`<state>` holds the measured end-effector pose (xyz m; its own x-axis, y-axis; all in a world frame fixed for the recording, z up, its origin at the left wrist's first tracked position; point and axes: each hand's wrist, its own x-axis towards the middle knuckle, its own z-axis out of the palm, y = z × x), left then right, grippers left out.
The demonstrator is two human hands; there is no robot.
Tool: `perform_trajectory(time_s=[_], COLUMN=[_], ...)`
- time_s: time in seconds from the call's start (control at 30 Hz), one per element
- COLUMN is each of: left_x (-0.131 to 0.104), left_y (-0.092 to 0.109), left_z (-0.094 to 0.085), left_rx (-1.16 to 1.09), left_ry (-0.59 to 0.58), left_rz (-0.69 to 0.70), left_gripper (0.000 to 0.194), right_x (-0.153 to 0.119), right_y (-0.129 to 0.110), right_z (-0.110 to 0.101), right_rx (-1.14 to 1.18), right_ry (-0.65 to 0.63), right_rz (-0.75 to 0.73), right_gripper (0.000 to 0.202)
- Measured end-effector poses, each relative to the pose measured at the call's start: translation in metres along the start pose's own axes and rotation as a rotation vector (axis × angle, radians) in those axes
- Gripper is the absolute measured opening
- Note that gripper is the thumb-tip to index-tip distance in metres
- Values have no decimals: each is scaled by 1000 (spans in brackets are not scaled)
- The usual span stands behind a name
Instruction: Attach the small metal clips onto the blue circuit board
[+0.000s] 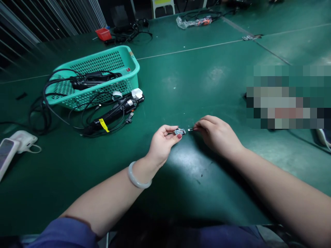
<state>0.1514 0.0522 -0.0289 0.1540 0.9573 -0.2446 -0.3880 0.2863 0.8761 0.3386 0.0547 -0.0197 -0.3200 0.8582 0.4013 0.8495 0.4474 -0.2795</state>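
Observation:
Near the middle of the green table (pixel 165 103), my left hand (pixel 162 143) pinches a small circuit board (pixel 180 131) between thumb and fingers. A pale bracelet circles the left wrist. Just right of the board, my right hand (pixel 216 132) has its fingertips closed on a small thin piece with a light, metallic-looking end (pixel 190 129). That end points toward the board, with a narrow gap between them. Both hands are just above the table surface. The fingers of the right hand hide the rest of the thin piece.
A turquoise basket (pixel 134 74) holding a black cabled device stands at the left, with another black device (pixel 113 115) before it. Phone-like white items (pixel 24 139) lie far left. A red box (pixel 103 34) and a plastic-wrapped item (pixel 193 22) are behind. The right side is pixelated.

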Motion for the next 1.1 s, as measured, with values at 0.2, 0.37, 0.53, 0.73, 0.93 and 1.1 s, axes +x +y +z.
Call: perform_trajectory(time_s=[0.2,0.37,0.53,0.73,0.93,1.1], left_x=[0,-2,-2,-3,-2,-2], left_y=[0,1,1,0,0,1], left_z=[0,1,1,1,2,1], left_rx=[13,20,24,31,14,-6], left_ry=[-9,-31,-45,-51,-56,-56], left_rz=[-4,-22,-24,-31,-7,-2], left_gripper=[30,31,33,33,32,32], right_x=[0,-2,-2,-2,-3,-4], right_y=[-6,-18,-26,-28,-29,-30], right_z=[-5,-6,-1,2,-1,-3], right_rx=[37,57,72,42,59,51], right_ry=[78,155,118,100,112,128], right_rz=[-6,-78,-117,-127,-133,-95], right_gripper=[23,21,23,25,24,23])
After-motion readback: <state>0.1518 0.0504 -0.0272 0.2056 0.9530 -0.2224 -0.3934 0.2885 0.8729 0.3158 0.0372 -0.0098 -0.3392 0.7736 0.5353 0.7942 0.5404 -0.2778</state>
